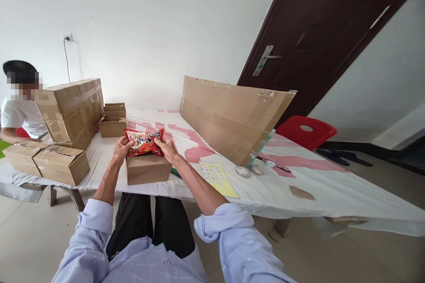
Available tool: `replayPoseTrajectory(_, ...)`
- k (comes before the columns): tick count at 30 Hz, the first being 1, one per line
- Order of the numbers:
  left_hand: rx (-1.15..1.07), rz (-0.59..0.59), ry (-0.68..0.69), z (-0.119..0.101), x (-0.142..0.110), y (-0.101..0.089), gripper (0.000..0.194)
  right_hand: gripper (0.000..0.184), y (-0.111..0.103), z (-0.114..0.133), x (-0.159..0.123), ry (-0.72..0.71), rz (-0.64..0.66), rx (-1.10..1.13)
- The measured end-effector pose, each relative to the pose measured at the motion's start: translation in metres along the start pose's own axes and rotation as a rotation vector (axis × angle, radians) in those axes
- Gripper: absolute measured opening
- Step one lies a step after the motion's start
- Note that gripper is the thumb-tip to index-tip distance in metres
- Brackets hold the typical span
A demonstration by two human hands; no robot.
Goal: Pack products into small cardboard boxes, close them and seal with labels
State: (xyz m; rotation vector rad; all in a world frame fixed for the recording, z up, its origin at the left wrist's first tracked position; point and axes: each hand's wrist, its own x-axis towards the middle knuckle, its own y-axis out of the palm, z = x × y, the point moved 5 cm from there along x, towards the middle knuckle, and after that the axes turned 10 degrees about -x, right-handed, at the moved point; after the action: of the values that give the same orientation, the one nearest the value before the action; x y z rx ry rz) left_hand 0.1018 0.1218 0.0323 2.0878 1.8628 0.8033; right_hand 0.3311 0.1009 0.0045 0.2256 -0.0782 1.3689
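Between my two hands is a red printed food packet (144, 143), held just above a brown cardboard box (148, 171). My left hand (122, 147) grips the packet's left end, thumb on top. At the right end, my right hand (167, 148) pinches it the same way. The packet lies roughly level and covers most of the box's top, so what is inside the box is hidden. A dark strip shows between the packet and the box's front wall.
Left stand stacked cardboard boxes (71, 108), a long taped box (49, 161) and a small open box (113, 126). To the right are a yellow sticker sheet (217, 179), tape rolls (243, 171) and an upright cardboard panel (229, 117). Another person (23, 110) sits far left.
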Motion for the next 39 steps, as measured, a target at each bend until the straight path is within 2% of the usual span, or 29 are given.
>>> replayPoseTrajectory(4, -0.008, 0.03, 0.057, -0.019, 0.001, 0.011, 0.077, 0.068, 0.0, 0.025, -0.001, -0.055, 0.001, -0.008)
replayPoseTrajectory(9, -0.021, 0.126, 0.146, -0.063, -0.006, 0.037, 0.079, 0.07, -0.002, 0.084, -0.011, -0.24, -0.017, -0.037)
replayPoseTrajectory(13, 0.048, 0.266, 0.259, -0.1, -0.021, 0.06, 0.061, 0.067, -0.004, 0.126, -0.028, -0.381, 0.015, -0.057)
replayPoseTrajectory(16, 0.085, 0.284, 0.3, -0.113, -0.03, 0.059, 0.054, 0.069, -0.015, 0.133, -0.04, -0.423, 0.07, -0.104)
replayPoseTrajectory(19, 0.081, 0.217, 0.334, -0.121, -0.034, 0.039, 0.052, 0.076, -0.043, 0.112, -0.046, -0.35, 0.12, -0.208)
replayPoseTrajectory(22, 0.068, 0.08, 0.399, -0.128, -0.033, 0.004, 0.052, 0.086, -0.077, 0.069, -0.053, -0.191, 0.193, -0.39)
replayPoseTrajectory(25, 0.059, -0.042, 0.446, -0.13, -0.027, -0.03, 0.052, 0.089, -0.095, 0.022, -0.065, -0.059, 0.33, -0.516)
replayPoseTrajectory(27, 0.061, -0.107, 0.445, -0.124, -0.023, -0.049, 0.051, 0.092, -0.094, 0.0, -0.073, -0.041, 0.372, -0.543)
replayPoseTrajectory(30, 0.077, -0.204, 0.399, -0.104, -0.017, -0.073, 0.051, 0.09, -0.083, -0.021, -0.079, -0.041, 0.328, -0.56)
replayPoseTrajectory(34, 0.096, -0.296, 0.332, -0.073, -0.01, -0.104, 0.053, 0.089, -0.07, -0.035, -0.078, -0.02, 0.297, -0.566)
replayPoseTrajectory(39, 0.117, -0.397, 0.288, -0.048, 0.002, -0.138, 0.056, 0.101, -0.06, -0.045, -0.068, -0.001, 0.353, -0.493)
